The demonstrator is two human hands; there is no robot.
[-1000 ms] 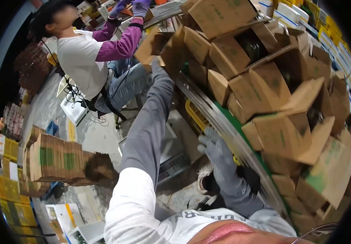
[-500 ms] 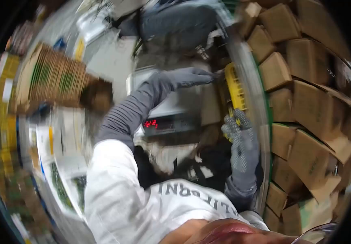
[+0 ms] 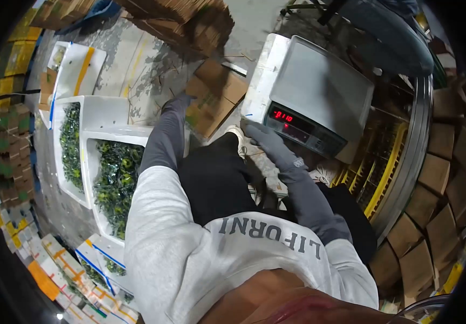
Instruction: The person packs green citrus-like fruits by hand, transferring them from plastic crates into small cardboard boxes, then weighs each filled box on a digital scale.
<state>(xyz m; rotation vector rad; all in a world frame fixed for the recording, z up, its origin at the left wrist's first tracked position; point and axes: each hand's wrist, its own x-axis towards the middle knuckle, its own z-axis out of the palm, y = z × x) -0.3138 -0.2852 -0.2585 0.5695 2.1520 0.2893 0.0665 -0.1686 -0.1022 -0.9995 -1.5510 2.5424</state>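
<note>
Left hand (image 3: 177, 102) is near carton (image 3: 211, 105), grip I cannot tell; right hand (image 3: 269, 143), half open, seems empty beside scale (image 3: 319, 81).

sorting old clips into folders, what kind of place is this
Likely a packing area for produce: white foam boxes filled with wrapped green goods, a digital scale with a lit red readout, and many cardboard cartons beside a metal rail.

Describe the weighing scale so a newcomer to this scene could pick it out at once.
Start at the metal rail and find the yellow crate along it. The scale is just beyond, away from the brown cartons: a flat grey tray whose dark front panel alone shows red digits.
</note>
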